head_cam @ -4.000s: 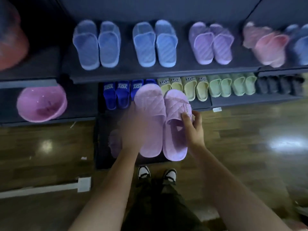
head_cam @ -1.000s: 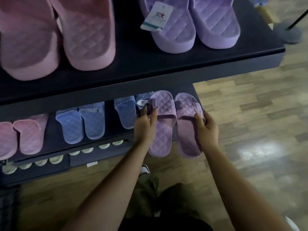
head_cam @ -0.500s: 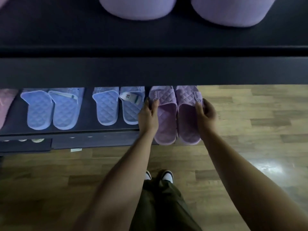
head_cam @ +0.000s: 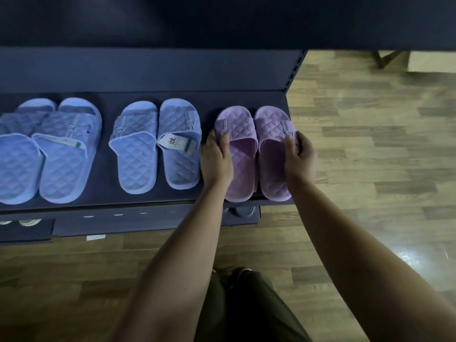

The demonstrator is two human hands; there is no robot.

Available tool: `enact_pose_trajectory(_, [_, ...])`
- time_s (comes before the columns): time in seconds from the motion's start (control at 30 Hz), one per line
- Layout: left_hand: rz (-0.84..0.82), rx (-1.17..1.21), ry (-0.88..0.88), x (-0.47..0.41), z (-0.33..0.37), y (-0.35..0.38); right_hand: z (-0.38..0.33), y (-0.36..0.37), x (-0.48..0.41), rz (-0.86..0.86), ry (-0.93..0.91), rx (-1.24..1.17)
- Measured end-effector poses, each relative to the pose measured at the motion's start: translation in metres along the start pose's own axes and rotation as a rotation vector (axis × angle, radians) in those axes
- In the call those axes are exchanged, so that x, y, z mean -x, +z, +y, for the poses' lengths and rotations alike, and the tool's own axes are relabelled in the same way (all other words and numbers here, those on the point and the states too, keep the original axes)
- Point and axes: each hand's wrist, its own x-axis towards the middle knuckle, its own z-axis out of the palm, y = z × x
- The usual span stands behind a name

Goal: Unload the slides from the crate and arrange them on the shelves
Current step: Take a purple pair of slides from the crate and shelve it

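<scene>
A pair of lilac quilted slides lies side by side at the right end of a dark shelf [head_cam: 172,201]. My left hand [head_cam: 217,159] grips the outer edge of the left lilac slide [head_cam: 240,166] by its strap. My right hand [head_cam: 299,156] grips the outer side of the right lilac slide [head_cam: 271,154]. Both slides rest flat on the shelf, heels at its front edge. No crate is in view.
Two pairs of light-blue slides [head_cam: 155,146] [head_cam: 49,149] fill the shelf to the left, one with a paper tag [head_cam: 176,141]. A dark upper shelf [head_cam: 222,21] overhangs. A lower shelf edge [head_cam: 148,218] juts out below. Wooden floor [head_cam: 370,169] spreads right.
I have carried the lilac pair from in front of the shelving to the shelf's right end and set it down beside the blue pairs. The view has dropped under the upper shelf.
</scene>
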Motion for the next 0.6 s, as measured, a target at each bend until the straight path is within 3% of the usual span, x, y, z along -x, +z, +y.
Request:
enact_pose_trajectory(0.17, [0.025,-0.098,0.045,-0.006,-0.019,-0.018,-0.003,0.016,0.002,-0.015,0.001,-0.021])
enact_pose_trajectory(0.33, [0.043,-0.046,0.011,-0.018,-0.027,-0.029,-0.017,0.035,0.011,-0.085,0.0,-0.032])
enact_pose_trajectory(0.6, [0.052,-0.002,0.017,-0.035,-0.013,-0.028,-0.025,0.036,0.012,-0.052,-0.058,-0.027])
